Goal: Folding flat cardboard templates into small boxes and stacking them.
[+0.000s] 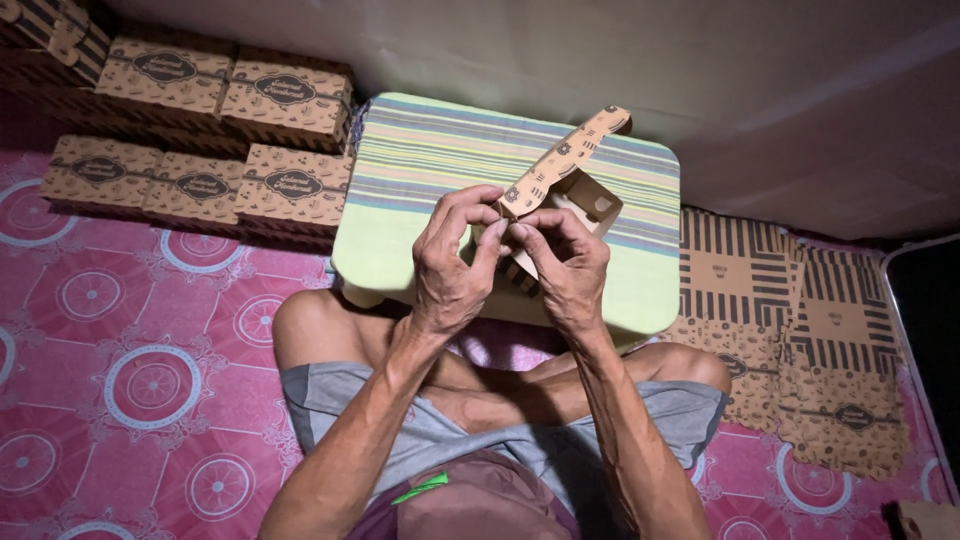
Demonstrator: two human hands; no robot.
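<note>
A brown printed cardboard box (566,172), partly folded, is held above a small table. My left hand (452,262) and my right hand (566,262) both pinch its near corner, fingertips close together. One long patterned flap sticks up and away to the right. The box's open inside faces right. The lower part of the box is hidden behind my fingers.
The small table (400,200) has a green, yellow and blue striped cloth. Several folded brown boxes (200,130) are stacked at the back left. Flat unfolded box sheets (790,330) lie on the pink patterned floor (130,380) at the right. My crossed legs sit under the table's front edge.
</note>
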